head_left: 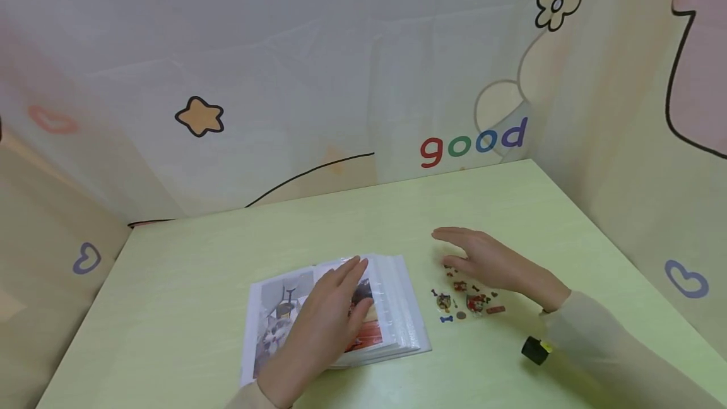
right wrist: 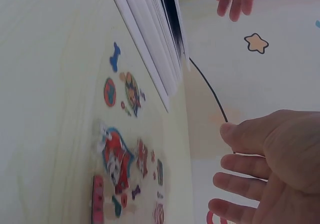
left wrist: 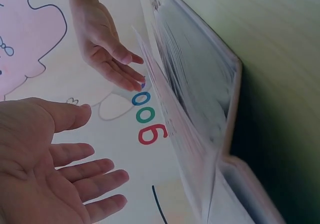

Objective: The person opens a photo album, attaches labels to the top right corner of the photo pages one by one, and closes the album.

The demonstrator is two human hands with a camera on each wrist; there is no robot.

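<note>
An open photo album point(head_left: 406, 308) with clear sleeves and pictures lies on the table in the head view. Over its pages hovers my left hand point(head_left: 326, 311), fingers extended and nothing in them. In the left wrist view the album point(left wrist: 195, 78) stands apart from that hand point(left wrist: 65, 169), its pages fanned. My right hand point(head_left: 485, 257) is held above a clear sheet of cartoon stickers point(head_left: 476, 303), to the right of the album. Its fingers reach leftward and grip nothing. Dog and bone stickers point(right wrist: 116, 159) show up close in the right wrist view, with the right hand point(right wrist: 280, 164) beside them.
A small black object with a yellow mark point(head_left: 536, 350) sits on the table near the right sleeve. The pale green table point(head_left: 187, 295) meets a printed cloth backdrop point(head_left: 318, 81) at its back edge, with cloth on both sides too.
</note>
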